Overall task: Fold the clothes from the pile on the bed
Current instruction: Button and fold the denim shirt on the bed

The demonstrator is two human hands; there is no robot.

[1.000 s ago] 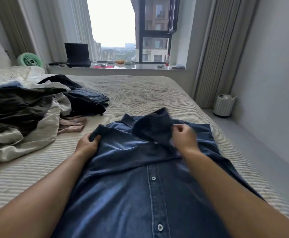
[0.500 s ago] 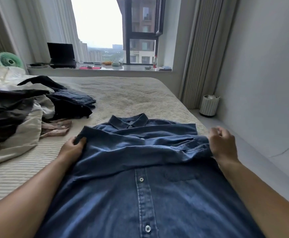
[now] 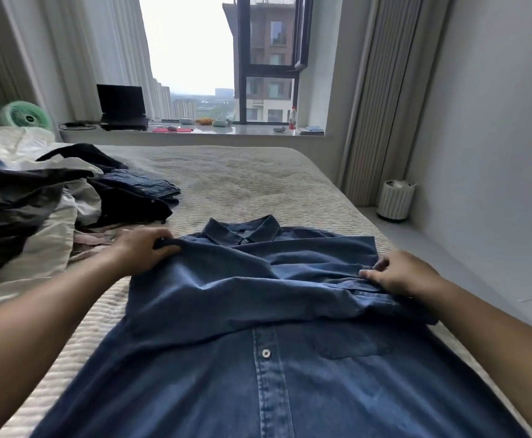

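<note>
The denim shirt lay face up on the bed, buttoned, its long axis running straight away from the person: hem nearest, collar farthest, toward the window. One sleeve had been laid crosswise over the chest, making a band at right angles to that axis, and both hands sat on that band.

The right hand was at the shirt's right edge, its grip closed in a pinch on the folded sleeve cloth near the chest pocket. The left hand was at the opposite shoulder, its fingers curled round a bunch of denim, thumb over the fold. The two grips stood well apart, one at each end of the band, roughly level with each other and each about equally near its own side of the shirt. By my judgement the coming move turned on that: the body of the shirt lay toward the person from both grips, so any fold of collar to hem would come down the long axis toward them.

I counted one denim shirt, two hands, and two buttons showing on the placket below the sleeve, with a third at the collar.

Farther off, to the left, the pile of clothes lay heaped on the bed, dark and pale pieces tangled together; how many I could not tell. Beyond the bed stood one laptop on the sill and one green fan.
</note>
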